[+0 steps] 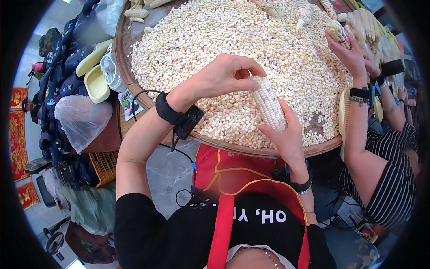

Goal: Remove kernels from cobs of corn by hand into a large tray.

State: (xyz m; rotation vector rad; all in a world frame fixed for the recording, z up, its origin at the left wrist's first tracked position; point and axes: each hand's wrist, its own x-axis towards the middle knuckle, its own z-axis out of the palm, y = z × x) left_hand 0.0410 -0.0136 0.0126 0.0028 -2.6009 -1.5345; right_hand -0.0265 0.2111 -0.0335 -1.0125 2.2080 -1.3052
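Observation:
An ear of corn (268, 103), pale with some pink kernels, is tilted over the heap of loose kernels (215, 37). My right hand (285, 131) grips its lower end, with the thumb and fingers on either side. At its upper tip, my left hand (237, 74) has thumb and bent fingers closed on the cob. Kernels still cover most of the ear's visible side. The heap lies in a wide round tray (132, 80) with a brown rim, just in front of my body.
At right, a co-worker's hand (349, 55) holds another ear of corn (337, 33). More cobs (364, 25) are piled at the tray's far right. Dark clogs (72, 62), a plastic bag (84, 117) and a coiled white cable (110, 69) sit to the left. A black cable (174, 149) hangs below my left wrist.

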